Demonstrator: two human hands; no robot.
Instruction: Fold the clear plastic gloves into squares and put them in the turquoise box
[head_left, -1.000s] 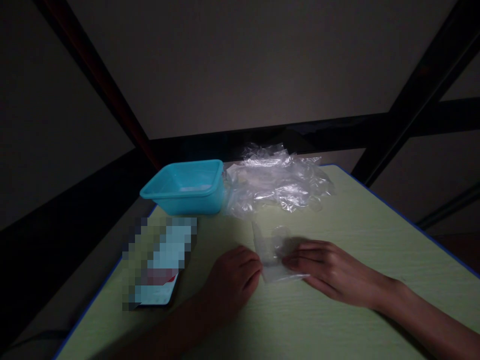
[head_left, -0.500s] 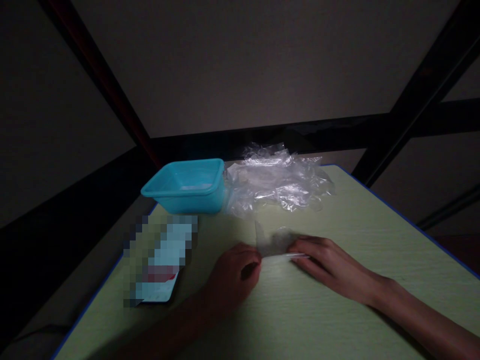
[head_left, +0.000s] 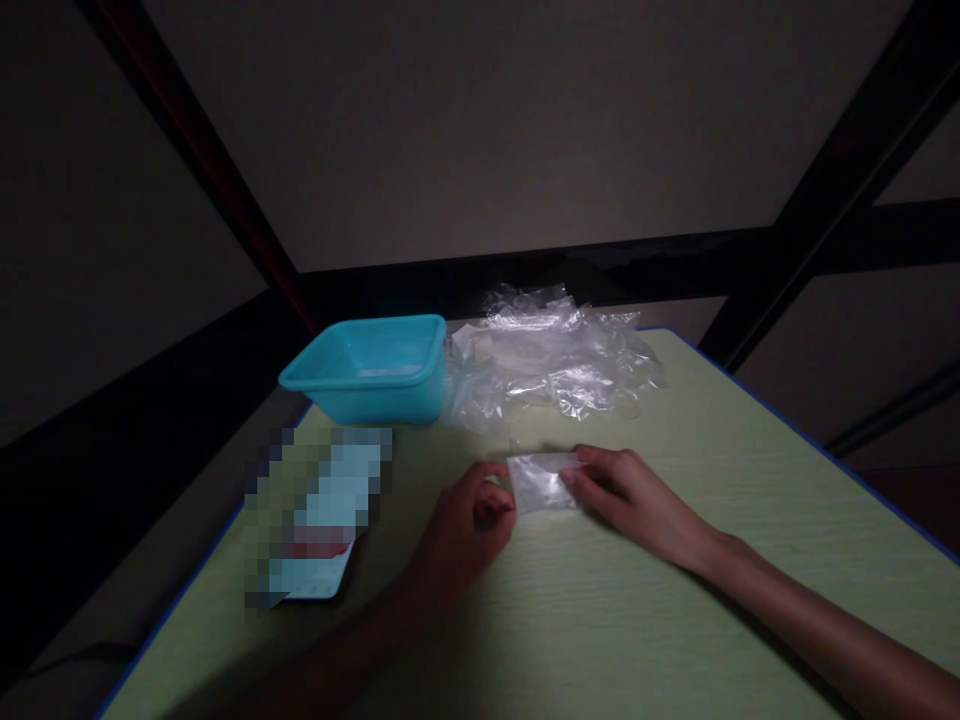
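A small clear plastic bag stretches between my two hands just over the table, its face catching the light. My left hand is closed at the bag's left edge, with the fingers curled and thumb and forefinger at the plastic. On the opposite side my right hand pinches the right edge, thumb in front and fingers behind. Beyond the hands lies a loose heap of crinkled clear plastic bags. Whether the held bag contains anything I cannot tell.
A turquoise plastic basin stands at the back left, with something pale on its bottom. Nearer on the left lies a phone, mostly blurred out by pixels. The light green table has a blue edge; a wall rises behind it.
The bag has tilted up, so its face now shows where its edge was seen before. My right hand has shifted slightly left and away from me.
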